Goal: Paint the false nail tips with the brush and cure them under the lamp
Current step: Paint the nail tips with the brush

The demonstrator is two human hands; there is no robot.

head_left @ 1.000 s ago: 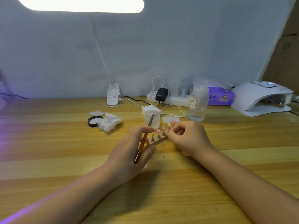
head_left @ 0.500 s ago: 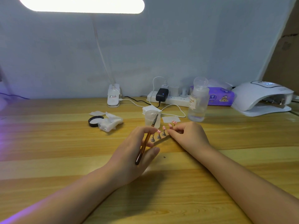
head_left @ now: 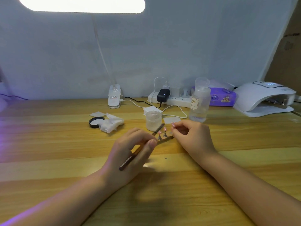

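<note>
Head view, one frame. Wooden tabletop (head_left: 48, 152), plank-patterned, against a pale wall. Left hand (head_left: 132, 152), centre: grip closed round the brush (head_left: 140, 148), pinched between thumb and fingers; the dark handle end points to 7 o'clock across the palm, the tip to 1 o'clock, next to the first nail tip. False nail tips (head_left: 162, 130), pink, each on a small metal stand set on a thin strip; two stand in plain view just at 1 o'clock of the left hand, further ones are partly hidden by the right hand. Right hand (head_left: 193, 137), at 3 o'clock of the stands: fingers curled, grip closed on the strip's right end and the stands there; exact contact not discernible. Frosted jar (head_left: 154, 120), open, just at 12 o'clock of the stands. Black lid (head_left: 96, 122) and crumpled white wipe (head_left: 111, 122), at 10 o'clock of the left hand, touching each other. Clear bottle (head_left: 200, 101), labelled, at 12 o'clock of the right hand. Curing lamp (head_left: 263, 99), white, domed, far at 2 o'clock on the tabletop, well apart from the nail tips. Power strip (head_left: 172, 100) with plugs and purple tissue pack (head_left: 223, 97) along the wall. Desk light (head_left: 81, 4), lit, overhead; its clamp base (head_left: 114, 98) at the tabletop's back edge
</note>
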